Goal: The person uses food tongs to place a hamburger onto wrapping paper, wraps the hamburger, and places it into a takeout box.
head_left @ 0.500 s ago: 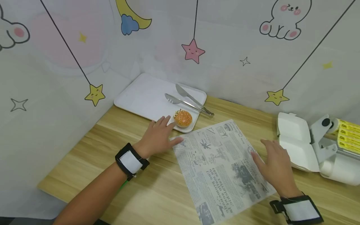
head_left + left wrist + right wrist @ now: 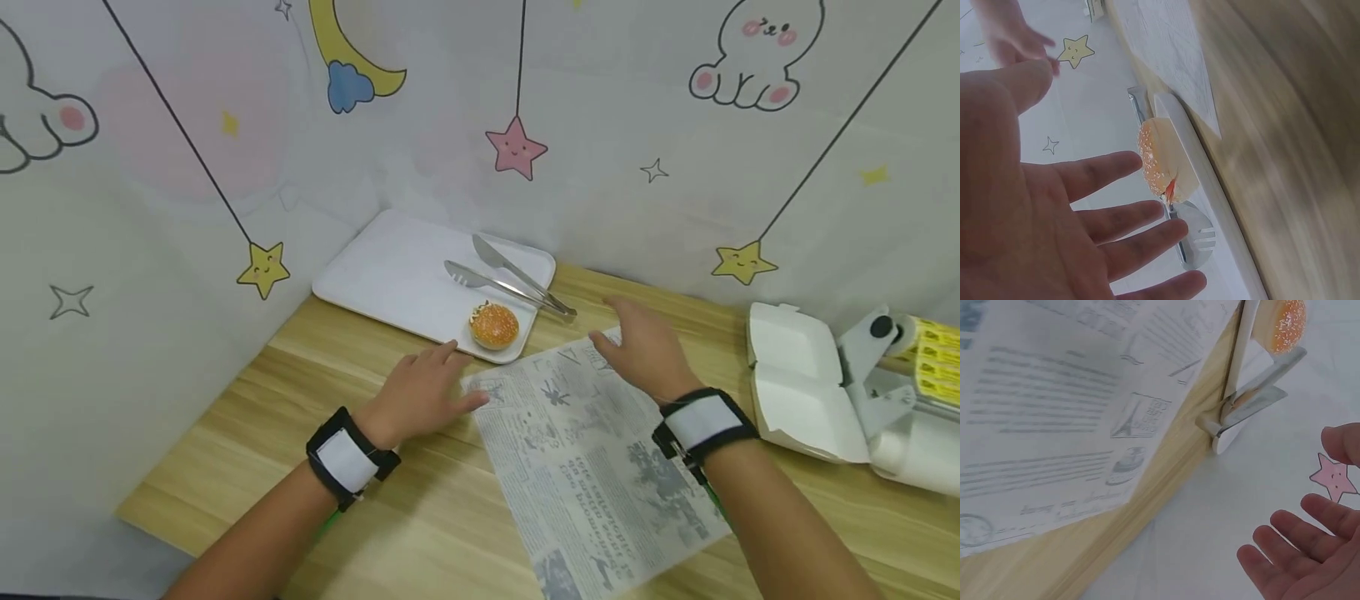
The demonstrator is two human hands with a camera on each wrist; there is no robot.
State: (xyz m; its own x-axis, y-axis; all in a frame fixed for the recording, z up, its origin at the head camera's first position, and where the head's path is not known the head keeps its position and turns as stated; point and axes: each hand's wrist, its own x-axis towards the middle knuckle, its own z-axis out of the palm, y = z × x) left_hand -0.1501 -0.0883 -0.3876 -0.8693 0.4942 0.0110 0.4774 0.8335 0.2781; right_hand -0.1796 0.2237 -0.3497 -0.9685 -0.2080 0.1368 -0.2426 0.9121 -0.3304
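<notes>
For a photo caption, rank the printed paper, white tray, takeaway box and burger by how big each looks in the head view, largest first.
1. Printed paper, though partly hidden
2. White tray
3. Takeaway box
4. Burger, clearly smallest

l hand [image 2: 420, 390] spread, r hand [image 2: 647, 348] loosely bent (arms [image 2: 266, 532] fwd)

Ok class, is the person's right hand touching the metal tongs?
Apart. The right wrist view shows it plainly: pale backdrop is visible between the right hand and the metal tongs.
</notes>
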